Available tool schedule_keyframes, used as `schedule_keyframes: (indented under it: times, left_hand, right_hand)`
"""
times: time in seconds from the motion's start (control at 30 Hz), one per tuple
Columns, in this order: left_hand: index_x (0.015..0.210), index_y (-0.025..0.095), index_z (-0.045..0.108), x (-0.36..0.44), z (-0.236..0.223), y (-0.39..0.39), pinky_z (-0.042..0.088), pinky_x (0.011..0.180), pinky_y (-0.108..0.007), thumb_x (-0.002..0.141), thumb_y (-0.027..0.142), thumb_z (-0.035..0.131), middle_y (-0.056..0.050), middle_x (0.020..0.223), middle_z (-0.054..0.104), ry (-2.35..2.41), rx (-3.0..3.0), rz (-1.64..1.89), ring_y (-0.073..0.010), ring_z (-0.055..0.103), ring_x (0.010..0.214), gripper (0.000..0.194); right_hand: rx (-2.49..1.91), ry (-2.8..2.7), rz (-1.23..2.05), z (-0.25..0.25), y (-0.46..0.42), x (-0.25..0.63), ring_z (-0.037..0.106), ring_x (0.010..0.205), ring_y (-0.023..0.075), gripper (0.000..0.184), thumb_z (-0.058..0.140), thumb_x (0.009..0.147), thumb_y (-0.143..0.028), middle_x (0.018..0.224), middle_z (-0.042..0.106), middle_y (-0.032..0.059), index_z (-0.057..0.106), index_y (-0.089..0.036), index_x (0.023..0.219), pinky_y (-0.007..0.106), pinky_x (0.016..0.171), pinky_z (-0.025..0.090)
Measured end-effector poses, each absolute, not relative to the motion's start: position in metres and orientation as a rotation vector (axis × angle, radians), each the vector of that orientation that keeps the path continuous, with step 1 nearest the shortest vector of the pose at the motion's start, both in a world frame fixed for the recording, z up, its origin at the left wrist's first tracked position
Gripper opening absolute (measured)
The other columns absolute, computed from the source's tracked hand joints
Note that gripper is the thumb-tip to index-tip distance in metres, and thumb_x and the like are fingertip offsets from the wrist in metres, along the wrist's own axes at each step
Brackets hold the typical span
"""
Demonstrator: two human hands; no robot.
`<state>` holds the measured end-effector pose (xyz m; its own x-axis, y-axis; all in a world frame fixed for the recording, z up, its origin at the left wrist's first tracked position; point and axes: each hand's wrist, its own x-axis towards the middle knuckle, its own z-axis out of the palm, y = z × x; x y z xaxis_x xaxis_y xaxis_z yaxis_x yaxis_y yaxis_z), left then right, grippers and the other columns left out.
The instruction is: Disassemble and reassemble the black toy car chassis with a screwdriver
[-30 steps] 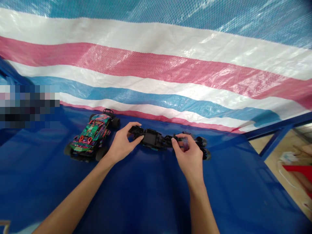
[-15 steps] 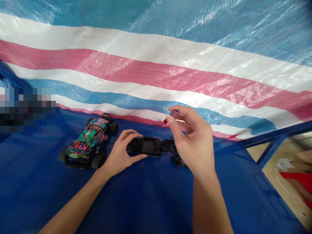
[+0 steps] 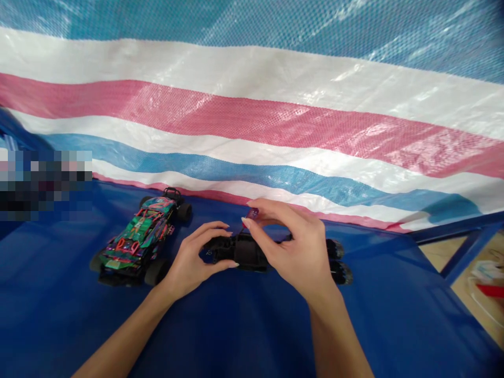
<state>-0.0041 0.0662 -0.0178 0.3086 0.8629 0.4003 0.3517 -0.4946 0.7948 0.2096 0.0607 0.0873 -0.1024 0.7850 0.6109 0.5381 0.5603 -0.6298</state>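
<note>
A black toy car chassis lies on the blue table, its two black wheels showing at the right end. My left hand is curled round the chassis's left end, thumb and fingers pinching it. My right hand hovers over the middle of the chassis and pinches a small screwdriver with a purple handle, its tip pointing down at the chassis. A finished toy car with a green, red and purple body stands to the left of my left hand.
A striped woven tarp in white, pink and blue hangs behind the table. The table's blue metal frame ends at the right, with a light floor beyond. A blurred patch covers the far left.
My right hand, raised with the screwdriver half a second ago, has come down over the chassis. A second ago it rested at the chassis's right end. The left hand has kept its grip.
</note>
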Motion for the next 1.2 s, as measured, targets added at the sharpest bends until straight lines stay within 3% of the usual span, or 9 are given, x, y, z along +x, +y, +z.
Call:
schedule_keyframes:
  times: [0.27,0.47,0.8,1.2]
  left_hand:
    - [0.122,0.027,0.076,-0.004,-0.017,0.063,0.064,0.104,-0.044,0.081,0.040,0.093,-0.011,0.130,0.072,1.057,2.028,1.154,-0.0282,0.076,0.117,0.046]
    - [0.120,0.025,0.076,-0.004,-0.017,0.063,0.065,0.102,-0.041,0.081,0.040,0.094,-0.010,0.129,0.071,1.065,2.036,1.165,-0.0274,0.076,0.115,0.046]
    - [0.117,0.023,0.074,-0.006,-0.016,0.061,0.062,0.103,-0.041,0.079,0.041,0.095,-0.011,0.127,0.068,1.028,2.016,1.130,-0.0275,0.072,0.117,0.047]
    - [0.117,0.025,0.066,-0.007,-0.016,0.057,0.062,0.105,-0.038,0.084,0.035,0.092,-0.010,0.127,0.063,0.911,2.116,1.156,-0.0256,0.069,0.120,0.043]
  right_hand:
    - [-1.116,-1.879,0.371,0.078,0.065,0.204,0.079,0.085,0.0166,0.025,0.071,0.096,-0.015,0.102,0.082,0.0027,0.076,-0.023,0.118,0.029,0.085,0.066]
    - [-1.158,-2.028,0.271,0.070,0.065,0.197,0.077,0.086,0.0189,0.017,0.067,0.099,-0.017,0.100,0.078,0.0055,0.075,-0.022,0.113,0.031,0.082,0.064]
    - [-1.094,-1.844,0.107,0.085,0.059,0.201,0.079,0.077,0.0145,0.018,0.071,0.098,-0.017,0.102,0.080,0.0024,0.076,-0.026,0.112,0.026,0.077,0.067]
    - [-1.016,-1.969,0.149,0.095,0.054,0.211,0.079,0.083,0.0143,0.019,0.072,0.097,-0.015,0.101,0.081,0.0025,0.075,-0.025,0.112,0.024,0.079,0.066]
